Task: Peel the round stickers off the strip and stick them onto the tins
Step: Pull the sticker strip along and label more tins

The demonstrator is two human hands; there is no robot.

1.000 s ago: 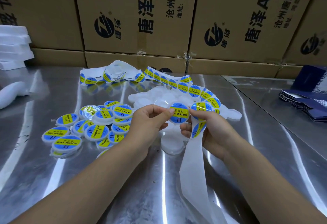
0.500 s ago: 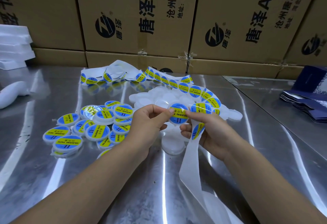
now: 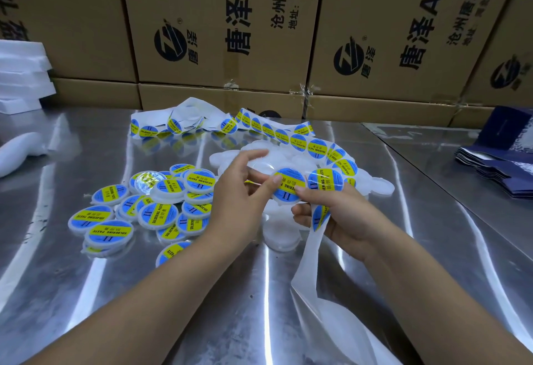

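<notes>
My left hand (image 3: 239, 194) pinches the stickered tin (image 3: 288, 189) between thumb and fingers; my right hand (image 3: 343, 212), just right of it, grips the sticker strip (image 3: 319, 218), thumb touching the tin.

Printed cardboard boxes (image 3: 219, 24) stacked behind a shiny steel table (image 3: 86, 292).

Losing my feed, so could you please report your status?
Left hand holds a round white plastic tin. Right hand presses its blue-and-yellow round sticker, white backing strip pinched below. Nothing blocking.
</notes>
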